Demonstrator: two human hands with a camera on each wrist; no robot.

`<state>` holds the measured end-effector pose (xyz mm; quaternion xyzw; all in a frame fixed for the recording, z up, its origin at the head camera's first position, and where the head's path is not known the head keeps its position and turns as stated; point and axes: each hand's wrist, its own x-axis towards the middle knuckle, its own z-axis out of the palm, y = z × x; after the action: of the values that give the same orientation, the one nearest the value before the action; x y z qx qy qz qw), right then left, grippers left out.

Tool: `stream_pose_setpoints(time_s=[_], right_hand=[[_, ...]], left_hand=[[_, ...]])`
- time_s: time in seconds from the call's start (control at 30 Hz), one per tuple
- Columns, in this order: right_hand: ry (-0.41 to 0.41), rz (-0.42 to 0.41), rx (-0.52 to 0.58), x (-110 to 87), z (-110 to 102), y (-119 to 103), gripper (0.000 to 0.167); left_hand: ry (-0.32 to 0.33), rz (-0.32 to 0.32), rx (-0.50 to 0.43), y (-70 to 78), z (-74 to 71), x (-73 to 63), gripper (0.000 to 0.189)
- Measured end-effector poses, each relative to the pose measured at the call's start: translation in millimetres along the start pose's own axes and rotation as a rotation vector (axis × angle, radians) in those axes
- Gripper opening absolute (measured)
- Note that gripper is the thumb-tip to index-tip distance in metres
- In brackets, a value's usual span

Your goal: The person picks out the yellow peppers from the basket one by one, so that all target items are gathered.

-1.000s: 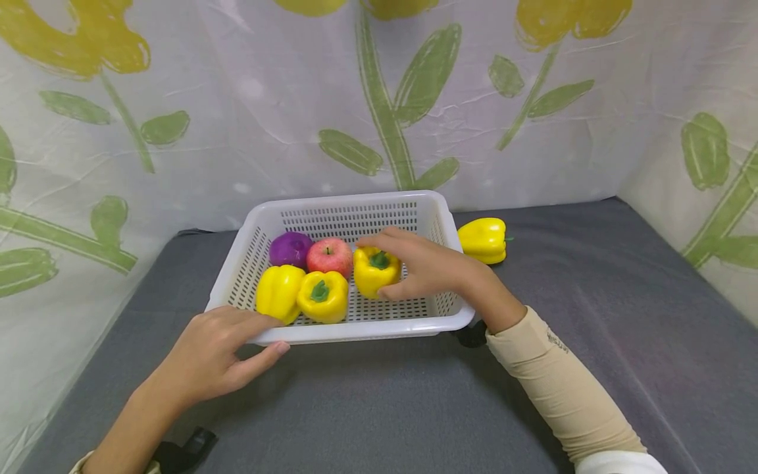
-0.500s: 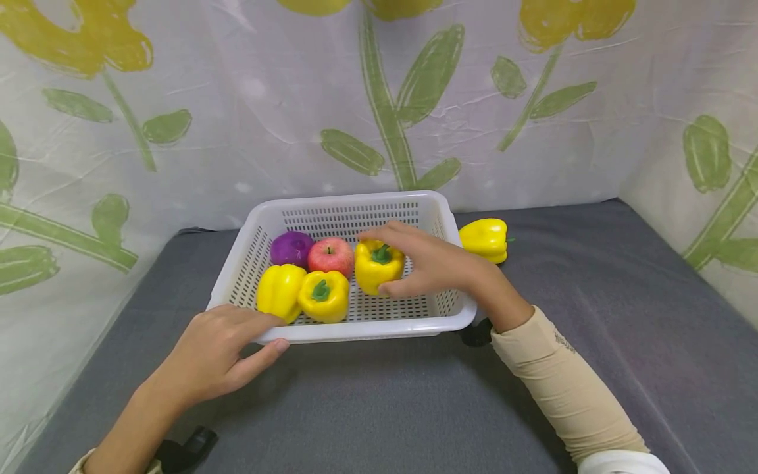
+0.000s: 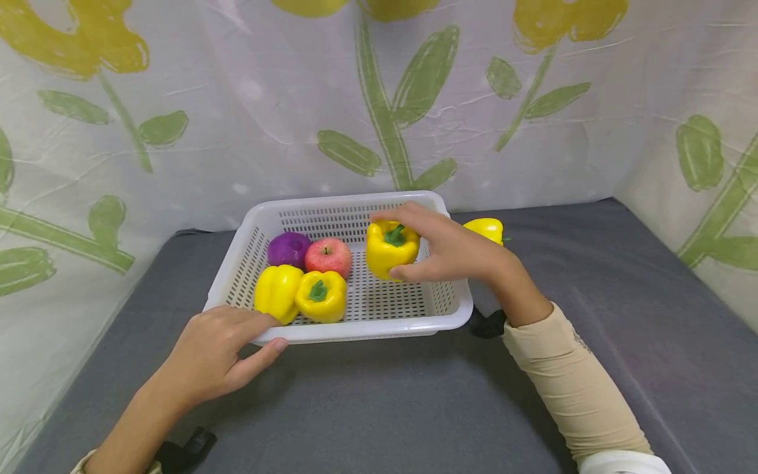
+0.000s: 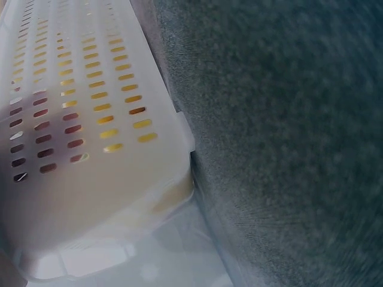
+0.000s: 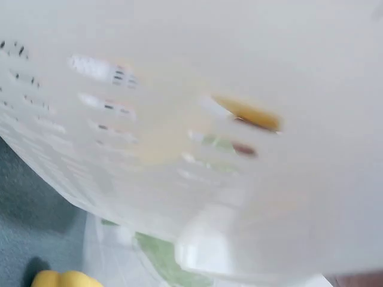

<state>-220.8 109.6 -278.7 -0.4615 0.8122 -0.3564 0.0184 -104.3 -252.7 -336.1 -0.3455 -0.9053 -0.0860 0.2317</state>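
Note:
My right hand (image 3: 456,249) grips a yellow bell pepper (image 3: 381,259) with a green stem, fingers over its top and thumb at its lower side. That pepper is raised over the right half of a white slotted plastic basket (image 3: 367,332). My left hand (image 3: 219,352) holds the basket's front-left rim, fingers over it and thumb along the front. Inside lie two more yellow peppers, one on its side (image 3: 275,294) and one stem up (image 3: 322,299), a red apple (image 3: 329,255) and a purple round vegetable (image 3: 288,249). Both wrist views show mainly the basket's wall (image 4: 108,203).
Another yellow bell pepper (image 3: 487,228) lies on the grey cloth (image 3: 379,408) right of the basket, partly hidden by my right hand. Behind stands a white curtain (image 3: 260,131) printed with flowers, close to the basket's back edge.
My right hand has lifted the yellow pepper upward and to the right, away from the apple. The left hand stays at the rim, and the basket has not moved.

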Motion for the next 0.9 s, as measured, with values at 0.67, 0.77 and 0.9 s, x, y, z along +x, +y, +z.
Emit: stream_pose_setpoints(time_s=[0.67, 0.77, 0.9], right_hand=[[0.076, 0.029, 0.040, -16.5, -28.9, -2.3, 0.072], [0.086, 0.057, 0.040, -18.9, -34.3, -2.9, 0.072], [0.106, 0.084, 0.024, -21.8, -40.5, -2.1, 0.074]], left_hand=[[-0.032, -0.007, 0.010, 1.1, -0.9, 0.5, 0.027], [-0.036, -0.002, 0.012, 1.3, -1.3, 1.2, 0.024], [-0.039, 0.003, 0.012, 1.6, -2.1, 2.1, 0.021]])
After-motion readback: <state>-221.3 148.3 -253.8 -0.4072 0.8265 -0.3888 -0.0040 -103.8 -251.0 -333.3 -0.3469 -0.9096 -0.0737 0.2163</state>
